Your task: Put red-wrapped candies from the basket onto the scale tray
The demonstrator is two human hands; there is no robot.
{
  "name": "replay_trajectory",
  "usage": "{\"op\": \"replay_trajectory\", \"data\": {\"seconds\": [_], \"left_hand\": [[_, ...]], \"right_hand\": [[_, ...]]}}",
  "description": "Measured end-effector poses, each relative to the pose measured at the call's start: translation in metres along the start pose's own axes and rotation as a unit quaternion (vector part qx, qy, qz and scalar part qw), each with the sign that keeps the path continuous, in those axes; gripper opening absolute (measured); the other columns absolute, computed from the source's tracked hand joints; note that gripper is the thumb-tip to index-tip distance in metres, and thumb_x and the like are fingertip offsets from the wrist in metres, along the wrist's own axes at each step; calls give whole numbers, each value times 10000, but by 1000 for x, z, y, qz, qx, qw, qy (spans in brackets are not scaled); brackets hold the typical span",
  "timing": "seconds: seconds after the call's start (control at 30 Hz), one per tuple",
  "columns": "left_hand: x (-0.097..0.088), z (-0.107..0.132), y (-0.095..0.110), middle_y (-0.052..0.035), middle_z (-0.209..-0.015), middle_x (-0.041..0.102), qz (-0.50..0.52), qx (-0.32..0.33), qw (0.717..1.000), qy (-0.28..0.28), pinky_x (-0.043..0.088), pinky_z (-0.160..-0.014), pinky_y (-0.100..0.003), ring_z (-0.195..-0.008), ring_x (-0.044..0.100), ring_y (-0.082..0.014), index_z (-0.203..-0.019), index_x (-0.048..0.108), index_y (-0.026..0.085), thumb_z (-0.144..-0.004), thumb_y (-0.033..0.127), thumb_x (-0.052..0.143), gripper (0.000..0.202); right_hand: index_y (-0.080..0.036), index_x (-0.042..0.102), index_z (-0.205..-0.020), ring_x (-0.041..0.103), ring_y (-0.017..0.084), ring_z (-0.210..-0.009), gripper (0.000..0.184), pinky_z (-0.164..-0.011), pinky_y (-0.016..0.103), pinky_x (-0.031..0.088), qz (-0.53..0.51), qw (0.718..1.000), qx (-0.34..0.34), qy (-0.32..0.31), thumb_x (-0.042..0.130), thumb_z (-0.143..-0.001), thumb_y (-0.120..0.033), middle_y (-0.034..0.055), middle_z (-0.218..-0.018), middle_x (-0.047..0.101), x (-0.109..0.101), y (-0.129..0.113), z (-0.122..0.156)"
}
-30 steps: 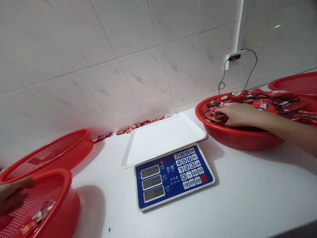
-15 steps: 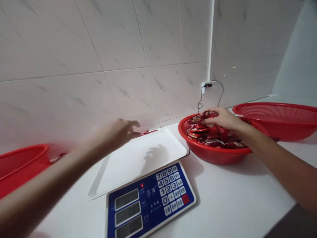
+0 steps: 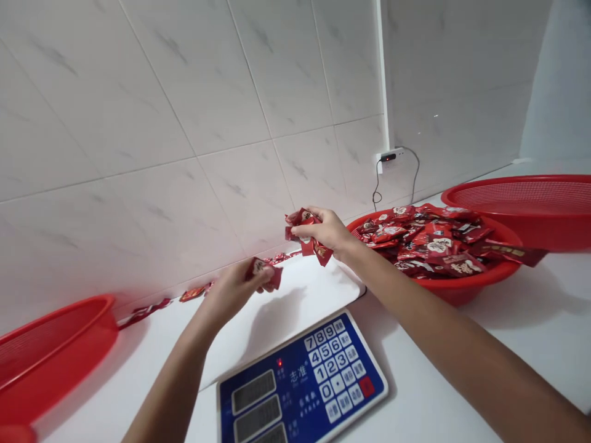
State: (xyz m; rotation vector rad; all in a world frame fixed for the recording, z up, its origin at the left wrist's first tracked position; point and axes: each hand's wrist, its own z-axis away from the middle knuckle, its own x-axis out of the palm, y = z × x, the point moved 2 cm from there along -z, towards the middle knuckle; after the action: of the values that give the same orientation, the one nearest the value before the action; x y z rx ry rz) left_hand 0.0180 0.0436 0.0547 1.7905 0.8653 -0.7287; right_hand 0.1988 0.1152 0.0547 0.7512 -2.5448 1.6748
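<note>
Above the white tray (image 3: 281,307) of a blue digital scale (image 3: 300,381), my left hand (image 3: 237,286) is closed around a small red snack packet (image 3: 272,277). My right hand (image 3: 323,231) grips several red snack packets (image 3: 305,232) over the tray's far right side, left of a full basket. That red plastic basket (image 3: 455,289) is heaped with red and dark red packets (image 3: 434,243). Shadows of the hands fall on the tray, which shows no packets on its visible surface.
Another red basket (image 3: 530,215) stands at the back right, and a third red basket (image 3: 60,344) at the left. Loose packets (image 3: 191,294) lie along the tiled wall behind the tray. A power socket (image 3: 388,158) with cables is on the wall.
My right hand has come out of the full basket and moved left over the tray with packets. My left hand, blurred before, now shows a packet. The view has shifted slightly.
</note>
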Motion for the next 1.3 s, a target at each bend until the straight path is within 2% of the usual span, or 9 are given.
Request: {"op": "replay_trajectory", "data": {"seconds": [0.03,0.17,0.37,0.67,0.8,0.97,1.13,1.23,1.3], "left_hand": [[0,4,-6,-96,-777,711,-12,-6,1000,10,540,-681,-378,-745,679,-264,-737,649,182,-767,542,585,368],[1,14,-3,-147,-1155,629,-20,-1,985,172,446,-961,-492,-1130,579,-331,-1002,644,194,-772,582,595,453],[16,22,26,-89,-1065,689,163,51,983,60,516,-855,-382,-993,661,-253,-1077,569,192,-822,505,660,414],[11,32,14,-57,-873,721,221,51,972,66,530,-746,-317,-869,695,-229,-906,601,176,-817,361,698,227],[9,32,14,-50,-872,723,134,45,985,96,519,-756,-325,-880,689,-232,-816,577,186,-825,317,668,159],[-4,33,6,-29,-783,707,-118,-22,982,144,461,-633,-319,-739,658,-229,-793,584,201,-809,271,643,94],[-2,32,-9,-46,-747,697,-235,-46,968,70,433,-619,-329,-716,634,-250,-800,632,201,-790,280,670,88],[-2,32,-11,-43,-790,710,-198,-11,980,-10,447,-624,-316,-734,639,-237,-763,650,217,-745,329,735,142],[-6,34,-8,-40,-790,711,-144,1,989,-21,460,-628,-316,-732,642,-229,-717,655,226,-720,425,756,223]], "right_hand": [[-175,667,-764,667,148,-829,187,-833,293,552,-18,1000,7,-5,691,-651,-27,28,-898,703,3,2,1],[-193,683,-814,664,159,-873,202,-867,314,551,-67,997,37,-31,731,-665,-65,36,-952,707,13,10,13],[-223,670,-938,672,178,-849,248,-794,350,583,-137,984,74,-92,737,-717,-134,5,-908,705,27,17,27],[-228,643,-1055,688,203,-783,302,-721,414,597,-96,983,79,-132,691,-766,-155,18,-913,704,31,16,39],[-189,651,-1002,678,207,-941,259,-868,410,564,-79,990,68,-97,682,-758,-108,37,-984,704,25,18,37],[-176,651,-941,629,177,-1085,183,-998,350,491,-46,998,16,-49,682,-776,-102,39,-1089,697,8,9,28],[-170,650,-941,637,165,-1058,143,-969,331,506,-26,997,42,-54,641,-814,-104,26,-1035,711,7,-4,31],[-164,657,-939,659,176,-992,153,-903,330,538,-16,995,76,-61,636,-805,-92,40,-987,715,14,-7,37],[-169,669,-924,670,194,-948,152,-849,344,555,0,994,86,-66,655,-789,-103,44,-930,717,18,-8,40]]}}
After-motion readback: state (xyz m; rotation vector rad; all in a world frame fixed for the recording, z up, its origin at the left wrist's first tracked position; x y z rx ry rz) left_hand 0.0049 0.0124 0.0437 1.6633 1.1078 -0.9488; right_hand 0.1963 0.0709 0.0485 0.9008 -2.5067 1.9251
